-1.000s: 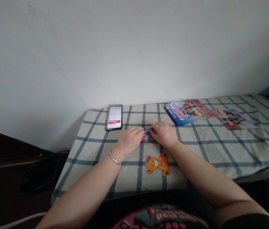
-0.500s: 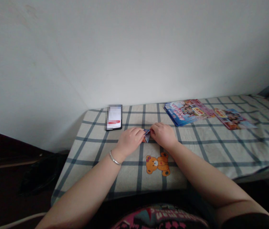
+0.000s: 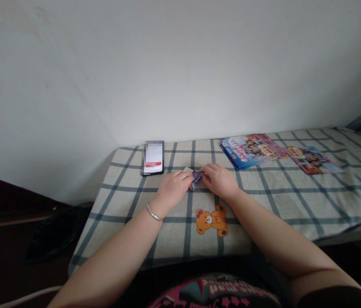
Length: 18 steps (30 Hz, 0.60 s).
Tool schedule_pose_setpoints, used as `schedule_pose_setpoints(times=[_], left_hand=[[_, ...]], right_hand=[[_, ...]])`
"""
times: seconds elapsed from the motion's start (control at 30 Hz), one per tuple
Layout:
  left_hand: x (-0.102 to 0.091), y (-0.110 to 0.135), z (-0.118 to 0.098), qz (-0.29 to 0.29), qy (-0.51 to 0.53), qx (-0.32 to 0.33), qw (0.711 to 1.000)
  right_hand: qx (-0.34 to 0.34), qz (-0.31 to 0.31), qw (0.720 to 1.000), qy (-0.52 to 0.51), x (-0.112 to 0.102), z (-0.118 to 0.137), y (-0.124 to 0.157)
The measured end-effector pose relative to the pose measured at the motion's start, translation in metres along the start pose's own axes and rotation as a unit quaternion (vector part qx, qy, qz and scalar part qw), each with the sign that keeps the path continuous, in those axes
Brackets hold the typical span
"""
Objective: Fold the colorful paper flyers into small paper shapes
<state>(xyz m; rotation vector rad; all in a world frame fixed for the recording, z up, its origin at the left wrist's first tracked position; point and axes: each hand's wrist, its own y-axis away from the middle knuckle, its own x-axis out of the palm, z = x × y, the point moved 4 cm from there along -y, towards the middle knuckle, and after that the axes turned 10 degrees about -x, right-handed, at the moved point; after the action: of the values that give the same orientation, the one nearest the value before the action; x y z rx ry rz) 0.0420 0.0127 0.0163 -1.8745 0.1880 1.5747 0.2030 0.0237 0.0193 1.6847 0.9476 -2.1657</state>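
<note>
Here at the middle of the table, the left hand [image 3: 173, 188] lies palm down, fingers bent and close together, its fingertips pressing on a small folded piece of printed paper [image 3: 195, 181]. Right across from it comes the right hand [image 3: 219, 179], curled nearly closed, thumb and forefinger pinching the paper's right-hand edge. So both hands have hold of the same little piece, and it sits between them, low on the cloth, blue and orange print showing and a pale corner peeking out past the left fingers. How many folds it has, the fingers hide. On the left wrist there's a silver bangle [image 3: 154, 211]. Just below the hands, on the near side, an orange cartoon bear [image 3: 211, 221] lies flat on the checked tablecloth [image 3: 119, 205], pale with dark blue-grey lines. Up and to the left, a phone [image 3: 153, 157] lies near the left hand, screen lit, a red bar across its lower part, some of it blurred out. Over to the right, beyond the right hand, there's a stack of colourful flyers [image 3: 247, 150], edges slightly fanned, and beside it another flyer [image 3: 316, 161] bearing a similar print, a yellow label on each. Behind it all rises the plain white wall [image 3: 180, 77]. Down on the left, off the table, a black plastic bag [image 3: 55, 233] sits in the shadow.
</note>
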Motion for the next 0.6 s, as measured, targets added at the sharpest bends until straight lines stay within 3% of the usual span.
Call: schedule_pose_setpoints(times=[0.13, 0.37, 0.6], left_hand=[[0.006, -0.002, 0.003, 0.03, 0.022, -0.003, 0.999], [-0.001, -0.002, -0.004, 0.053, 0.043, -0.001, 0.998], [-0.004, -0.001, -0.009, 0.062, 0.015, -0.044, 0.997]], right_hand=[[-0.058, 0.012, 0.998, -0.02, 0.002, 0.005, -0.001], [-0.025, 0.039, 0.999, 0.002, 0.001, 0.006, -0.001], [0.008, 0.07, 0.997, 0.037, -0.003, 0.01, -0.002]])
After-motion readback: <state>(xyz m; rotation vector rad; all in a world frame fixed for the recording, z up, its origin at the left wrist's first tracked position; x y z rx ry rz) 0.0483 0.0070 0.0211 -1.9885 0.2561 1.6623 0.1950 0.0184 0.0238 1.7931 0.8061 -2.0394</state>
